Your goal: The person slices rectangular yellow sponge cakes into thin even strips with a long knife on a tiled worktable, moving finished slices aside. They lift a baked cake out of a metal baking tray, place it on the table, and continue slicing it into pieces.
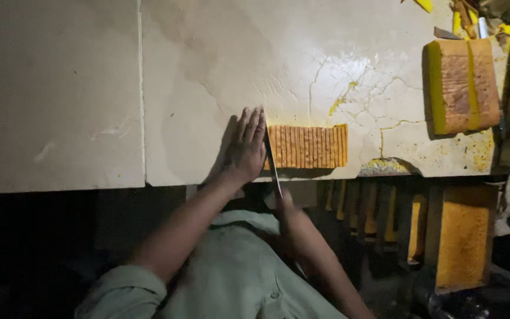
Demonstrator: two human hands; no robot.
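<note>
My left hand [246, 147] lies flat on the pale, cracked worktop [208, 77], fingers straight and together, holding nothing; its outer edge presses up against the left end of the sliced slab [307, 146], a brown-topped, yellow-sided block already scored into many thin upright slices. The slab sits near the worktop's front edge, its long axis running left to right, away from my left hand toward the right.

My right hand [284, 204] is below the worktop's edge, in shadow, closed round the handle of a long knife [273, 162]. The blade runs from that grip up and slightly leftward, standing on edge right at the slab's left end, squeezed between my left fingers and the first slice. So the blade crosses the slab's long axis nearly square, and the left hand is the one actually touching the slab; the right reaches it only through the knife.

Farther right, well apart, a bigger uncut block [461, 85] with a yellow band across its brown top rests near the worktop's corner, with yellow scraps [473, 23] behind it. Below the front edge, more yellow-brown blocks [461, 236] stand on end in the dark. Yellow crumbs [385, 165] smear the cracked surface by the slab.
</note>
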